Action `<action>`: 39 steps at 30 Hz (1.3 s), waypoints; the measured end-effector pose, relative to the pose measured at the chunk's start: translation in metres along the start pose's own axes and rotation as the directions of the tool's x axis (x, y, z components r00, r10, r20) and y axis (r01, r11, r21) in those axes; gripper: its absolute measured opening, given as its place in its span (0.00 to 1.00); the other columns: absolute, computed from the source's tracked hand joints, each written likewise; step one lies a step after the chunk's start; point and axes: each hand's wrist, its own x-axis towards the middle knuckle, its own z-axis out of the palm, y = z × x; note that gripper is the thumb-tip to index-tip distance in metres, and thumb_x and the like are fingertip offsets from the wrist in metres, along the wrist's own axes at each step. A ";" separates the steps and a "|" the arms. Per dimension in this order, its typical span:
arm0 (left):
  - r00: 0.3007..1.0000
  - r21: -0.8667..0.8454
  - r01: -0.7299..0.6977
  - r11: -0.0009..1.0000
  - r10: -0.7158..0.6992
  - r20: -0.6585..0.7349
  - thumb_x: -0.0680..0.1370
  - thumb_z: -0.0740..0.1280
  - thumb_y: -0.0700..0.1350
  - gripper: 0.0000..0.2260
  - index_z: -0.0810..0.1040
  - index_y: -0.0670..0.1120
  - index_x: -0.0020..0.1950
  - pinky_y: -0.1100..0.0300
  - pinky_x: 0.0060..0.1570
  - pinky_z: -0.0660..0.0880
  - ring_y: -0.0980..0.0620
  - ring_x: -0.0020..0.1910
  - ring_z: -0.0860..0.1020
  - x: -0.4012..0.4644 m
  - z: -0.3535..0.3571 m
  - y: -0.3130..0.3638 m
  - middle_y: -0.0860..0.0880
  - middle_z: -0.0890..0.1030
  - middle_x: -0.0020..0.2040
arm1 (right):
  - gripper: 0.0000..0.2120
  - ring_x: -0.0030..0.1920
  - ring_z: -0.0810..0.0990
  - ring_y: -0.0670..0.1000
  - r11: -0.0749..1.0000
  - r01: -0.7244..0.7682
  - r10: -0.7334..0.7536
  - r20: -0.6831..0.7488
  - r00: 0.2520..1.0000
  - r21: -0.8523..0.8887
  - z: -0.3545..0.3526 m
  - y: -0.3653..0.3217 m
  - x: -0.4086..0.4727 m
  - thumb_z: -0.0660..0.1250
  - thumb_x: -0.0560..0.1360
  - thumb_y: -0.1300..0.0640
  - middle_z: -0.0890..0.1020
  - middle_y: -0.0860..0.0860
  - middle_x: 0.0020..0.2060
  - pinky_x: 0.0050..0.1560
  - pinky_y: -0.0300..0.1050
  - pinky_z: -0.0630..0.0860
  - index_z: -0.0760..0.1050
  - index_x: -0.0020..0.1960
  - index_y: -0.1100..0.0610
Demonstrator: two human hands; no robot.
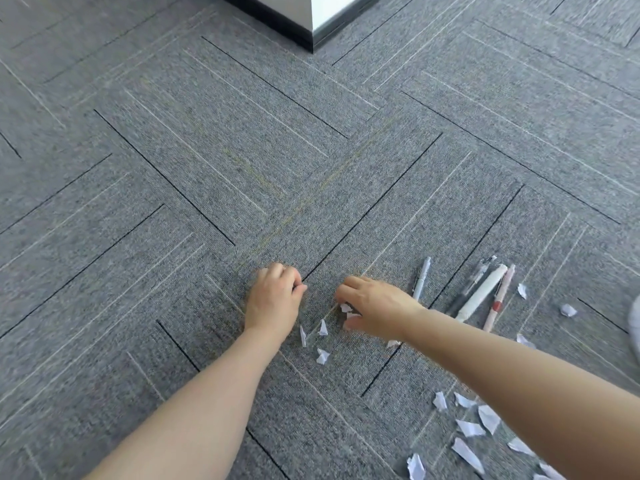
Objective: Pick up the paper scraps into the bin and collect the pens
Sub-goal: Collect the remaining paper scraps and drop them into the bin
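Note:
White paper scraps lie scattered on the grey carpet: a few small scraps [322, 344] between my hands and several larger scraps [471, 427] at the lower right. Several pens [481, 294] lie side by side to the right, with one grey pen [421, 277] just beyond my right wrist. My left hand [273, 299] rests on the carpet with its fingers curled shut; whether it holds a scrap is hidden. My right hand [375, 306] is bent down over white scraps [348, 311], fingers pinched on them. No bin is in view.
A white wall corner with a dark skirting [311, 32] stands at the top centre. A pale object [635, 327] pokes in at the right edge. More stray scraps [568, 310] lie right of the pens. Patterned carpet fills the left side.

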 end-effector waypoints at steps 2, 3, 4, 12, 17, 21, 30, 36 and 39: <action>1.000 -0.014 -0.007 1.000 0.007 0.025 0.79 0.62 0.50 0.07 0.74 0.47 0.47 0.60 0.48 0.69 0.52 0.48 0.69 0.000 0.001 0.003 0.53 0.72 0.46 | 0.12 0.49 0.76 0.48 0.999 0.009 -0.009 0.012 1.000 0.031 -0.004 -0.001 0.004 0.66 0.78 0.49 0.74 0.47 0.52 0.51 0.43 0.78 0.72 0.58 0.53; 0.999 -0.027 -0.012 1.000 0.013 0.048 0.79 0.62 0.50 0.07 0.73 0.47 0.46 0.60 0.48 0.71 0.53 0.48 0.69 -0.002 0.001 0.004 0.53 0.72 0.46 | 0.08 0.47 0.76 0.47 0.999 0.015 -0.015 0.010 1.000 0.035 -0.006 -0.001 0.004 0.66 0.78 0.51 0.74 0.46 0.49 0.50 0.41 0.78 0.73 0.53 0.54; 0.997 -0.040 -0.029 0.999 0.032 0.077 0.79 0.62 0.49 0.07 0.73 0.48 0.45 0.59 0.48 0.72 0.53 0.48 0.70 -0.004 0.001 0.004 0.53 0.72 0.46 | 0.06 0.45 0.76 0.47 0.999 0.021 -0.021 0.008 1.000 0.033 -0.006 -0.001 0.004 0.65 0.78 0.52 0.74 0.46 0.47 0.49 0.40 0.77 0.72 0.49 0.54; 0.932 -0.043 -0.287 0.957 0.289 0.217 0.78 0.58 0.55 0.13 0.67 0.50 0.59 0.62 0.37 0.72 0.57 0.41 0.72 -0.052 -0.001 -0.001 0.54 0.68 0.53 | 0.07 0.42 0.78 0.47 0.986 -0.048 0.073 -0.154 0.985 0.161 -0.008 0.013 -0.008 0.63 0.80 0.57 0.75 0.47 0.42 0.46 0.39 0.76 0.70 0.43 0.55; 0.863 0.189 -0.466 0.865 0.397 0.311 0.75 0.52 0.67 0.33 0.57 0.46 0.71 0.57 0.45 0.75 0.52 0.51 0.71 -0.062 0.020 0.008 0.48 0.67 0.60 | 0.06 0.37 0.79 0.46 0.951 -0.139 0.181 -0.134 0.974 0.278 -0.005 0.023 -0.020 0.66 0.78 0.60 0.79 0.48 0.36 0.38 0.36 0.76 0.73 0.42 0.55; 0.880 0.232 -0.466 0.854 0.420 0.220 0.78 0.53 0.60 0.23 0.63 0.44 0.65 0.57 0.40 0.76 0.50 0.46 0.73 -0.065 0.032 0.010 0.47 0.72 0.56 | 0.04 0.40 0.79 0.39 0.900 -0.156 0.232 -0.143 0.962 0.408 -0.006 0.034 -0.032 0.65 0.78 0.60 0.79 0.43 0.39 0.43 0.33 0.77 0.76 0.46 0.52; 0.869 0.081 -0.472 0.878 0.447 0.212 0.79 0.55 0.55 0.11 0.69 0.48 0.52 0.65 0.37 0.68 0.56 0.40 0.67 -0.066 0.024 0.002 0.53 0.70 0.45 | 0.15 0.48 0.76 0.47 0.989 -0.105 0.109 -0.033 0.994 0.106 0.007 0.023 -0.036 0.70 0.75 0.50 0.73 0.47 0.53 0.51 0.42 0.78 0.73 0.58 0.53; 0.846 -0.050 -0.456 0.888 0.451 0.285 0.79 0.59 0.51 0.09 0.69 0.49 0.55 0.63 0.45 0.73 0.57 0.46 0.67 -0.068 0.017 -0.013 0.54 0.67 0.50 | 0.05 0.45 0.77 0.47 0.996 -0.053 0.057 -0.045 0.997 0.076 0.007 0.018 -0.028 0.62 0.79 0.60 0.76 0.47 0.46 0.50 0.38 0.76 0.72 0.44 0.55; 0.852 -0.051 -0.466 0.883 0.463 0.243 0.79 0.60 0.44 0.01 0.70 0.48 0.49 0.62 0.40 0.74 0.56 0.42 0.67 -0.067 0.018 -0.012 0.54 0.69 0.45 | 0.05 0.42 0.80 0.47 0.864 -0.227 0.275 -0.044 0.961 0.449 0.005 0.025 -0.033 0.65 0.78 0.60 0.79 0.49 0.42 0.48 0.43 0.80 0.75 0.43 0.56</action>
